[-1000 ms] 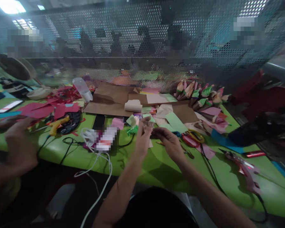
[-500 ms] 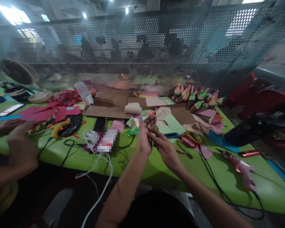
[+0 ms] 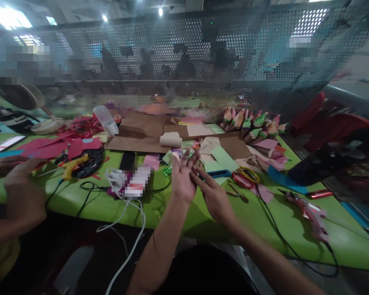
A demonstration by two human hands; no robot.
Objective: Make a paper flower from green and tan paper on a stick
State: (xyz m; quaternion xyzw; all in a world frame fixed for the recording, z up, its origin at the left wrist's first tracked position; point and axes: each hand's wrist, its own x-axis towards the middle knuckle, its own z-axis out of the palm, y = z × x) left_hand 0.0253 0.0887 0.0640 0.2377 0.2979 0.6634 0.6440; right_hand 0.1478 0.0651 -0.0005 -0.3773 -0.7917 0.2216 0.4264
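Over the front middle of the green table (image 3: pixel 147 217), my left hand (image 3: pixel 184 182) is turned palm up with its fingers apart, and nothing shows on the palm. My right hand (image 3: pixel 217 200) reaches in from the right with its fingers stretched out. Its fingertips touch the edge of the left palm near the little finger. Just beyond the hands lie pale green paper sheets (image 3: pixel 225 158) and a blue cutter (image 3: pixel 217 174). To their right are scissors (image 3: pixel 249 175) with red and yellow handles.
A pink glue gun (image 3: pixel 310 213) lies at right, its cord trailing. Paper flowers (image 3: pixel 255 121) stand behind brown paper (image 3: pixel 135 127). At left are a charging phone (image 3: pixel 137 182), a yellow glue gun (image 3: pixel 75 166) and another person's hand (image 3: pixel 24 180). A perforated metal screen (image 3: pixel 178 53) stands behind.
My left hand has opened flatter, its fingers spreading and the palm turning toward me. My right hand stays at its edge. The view has shifted slightly.
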